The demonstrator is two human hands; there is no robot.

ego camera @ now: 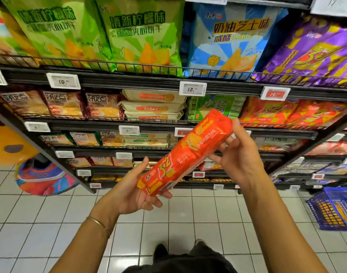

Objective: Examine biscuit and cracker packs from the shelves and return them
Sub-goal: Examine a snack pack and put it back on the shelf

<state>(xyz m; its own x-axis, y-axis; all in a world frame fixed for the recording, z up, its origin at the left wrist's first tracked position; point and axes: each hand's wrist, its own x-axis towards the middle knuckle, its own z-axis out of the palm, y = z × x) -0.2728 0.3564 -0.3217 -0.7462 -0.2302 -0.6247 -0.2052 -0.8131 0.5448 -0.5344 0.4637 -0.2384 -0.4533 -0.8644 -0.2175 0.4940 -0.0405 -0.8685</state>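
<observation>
Your left hand (137, 192), in the lower middle of the frame, cups the lower end of the red cracker pack (188, 152). Its fingers curl under the pack and the thumb stands up along the pack's left side. The pack lies slanted across the middle of the frame, off the shelves (129, 80), with its printed face turned up to you. Your right hand (239, 152) grips the upper end, with the thumb on the right edge and the fingers bent round the underside.

I judge that you are in the examining step for this pack: it is taken out, but not yet returned. At the middle right of the frame a row of similar red packs (267, 111) stands on a shelf, and this is probably its place. How many other packs are already examined, the picture cannot tell. A blue basket (334, 211) stands on the floor at the lower right.
</observation>
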